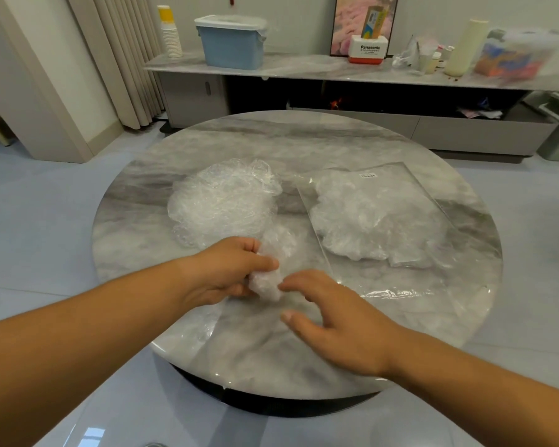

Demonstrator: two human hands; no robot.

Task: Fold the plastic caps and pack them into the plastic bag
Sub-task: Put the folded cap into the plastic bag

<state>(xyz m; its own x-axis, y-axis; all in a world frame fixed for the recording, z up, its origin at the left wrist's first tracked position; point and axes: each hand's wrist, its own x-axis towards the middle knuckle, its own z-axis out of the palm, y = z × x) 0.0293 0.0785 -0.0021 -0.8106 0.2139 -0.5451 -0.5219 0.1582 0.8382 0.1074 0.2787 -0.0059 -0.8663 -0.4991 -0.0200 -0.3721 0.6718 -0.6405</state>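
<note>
So, a scrunched-up plastic cap (267, 283) is gripped in the left hand (226, 269), just over the near part of the round marble bench (304, 140). The right hand (336, 321) is seen loose, fingers spread, just beside the cap, with nothing held. A pile of loose caps (223, 201) is heaped left of centre. The clear plastic bag (378, 217), stuffed with caps, is laid to the right. Its small white label (368, 175) can't be read. "Panasonic" is printed on a white box (367, 50) on the sideboard (304, 67) behind.
</note>
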